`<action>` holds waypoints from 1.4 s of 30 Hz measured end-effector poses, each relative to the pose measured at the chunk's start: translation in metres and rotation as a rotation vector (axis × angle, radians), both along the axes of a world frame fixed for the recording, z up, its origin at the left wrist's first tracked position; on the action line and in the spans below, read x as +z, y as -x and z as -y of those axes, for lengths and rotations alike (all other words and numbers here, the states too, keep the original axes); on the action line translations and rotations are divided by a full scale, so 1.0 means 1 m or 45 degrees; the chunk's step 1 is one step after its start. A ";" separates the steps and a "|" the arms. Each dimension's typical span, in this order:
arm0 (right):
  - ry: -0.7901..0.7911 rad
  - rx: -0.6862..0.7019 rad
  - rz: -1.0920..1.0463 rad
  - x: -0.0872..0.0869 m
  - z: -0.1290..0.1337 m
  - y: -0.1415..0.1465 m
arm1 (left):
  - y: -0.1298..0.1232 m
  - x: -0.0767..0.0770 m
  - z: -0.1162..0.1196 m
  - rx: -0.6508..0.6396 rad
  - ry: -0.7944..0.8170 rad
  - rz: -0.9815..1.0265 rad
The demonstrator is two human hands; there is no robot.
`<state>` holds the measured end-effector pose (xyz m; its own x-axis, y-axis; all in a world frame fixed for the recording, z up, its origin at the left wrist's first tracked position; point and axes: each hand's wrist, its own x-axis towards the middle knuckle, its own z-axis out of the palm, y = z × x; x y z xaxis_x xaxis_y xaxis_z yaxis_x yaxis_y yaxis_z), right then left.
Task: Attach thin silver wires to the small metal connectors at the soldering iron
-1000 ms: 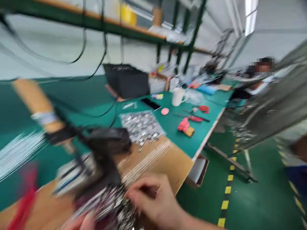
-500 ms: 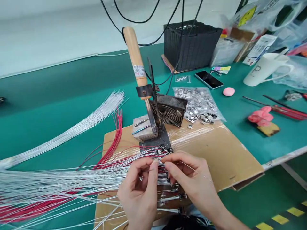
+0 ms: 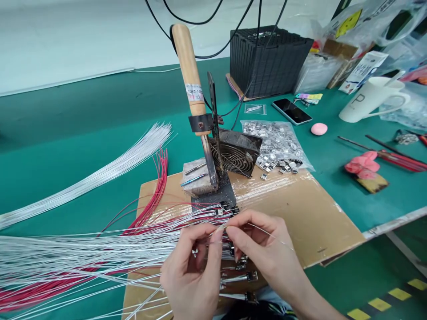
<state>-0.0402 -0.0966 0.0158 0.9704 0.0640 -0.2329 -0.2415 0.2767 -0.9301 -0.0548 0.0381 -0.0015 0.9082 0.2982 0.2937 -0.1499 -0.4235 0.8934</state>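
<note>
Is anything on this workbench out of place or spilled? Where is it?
Yes. Small metal connectors have spilled from the plastic bag onto the cardboard sheet, and one lies alone, apart from the pile. They look odd because the others stay bagged.

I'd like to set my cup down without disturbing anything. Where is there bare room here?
Bare green mat lies behind the white wires, left of the black crate. The cardboard is bare right of the small fan. It's crowded around the left hand and right hand, among wires and metal clips.
</note>
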 end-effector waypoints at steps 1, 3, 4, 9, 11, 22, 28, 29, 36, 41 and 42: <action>0.003 0.004 -0.002 0.001 0.000 0.000 | 0.000 0.000 0.000 0.003 -0.015 0.000; 0.012 0.010 -0.008 0.003 0.001 0.000 | 0.001 0.001 0.000 0.003 -0.046 0.014; 0.016 0.006 -0.005 0.003 0.001 -0.001 | 0.001 0.001 0.000 -0.002 -0.063 0.024; -0.047 -0.005 -0.001 0.003 0.001 -0.004 | 0.001 -0.003 0.002 -0.007 -0.149 0.104; -0.143 0.001 -0.020 0.000 -0.002 -0.004 | 0.001 -0.004 0.005 0.025 -0.153 0.121; -0.582 -0.145 -0.141 -0.009 -0.026 0.002 | 0.000 0.020 0.040 0.314 0.421 -0.118; -0.604 -0.174 -0.140 -0.011 -0.029 0.002 | -0.001 0.024 0.043 0.332 0.517 -0.182; -0.597 -0.176 -0.131 -0.011 -0.030 0.002 | -0.001 0.024 0.044 0.334 0.524 -0.187; -0.263 -0.218 0.079 -0.012 -0.026 0.004 | 0.000 0.027 0.045 0.354 0.530 -0.201; 0.114 -0.235 0.308 -0.009 -0.018 0.003 | 0.001 0.024 0.039 0.290 0.439 -0.175; 0.155 -0.237 0.338 -0.008 -0.017 0.002 | 0.001 0.023 0.037 0.271 0.430 -0.176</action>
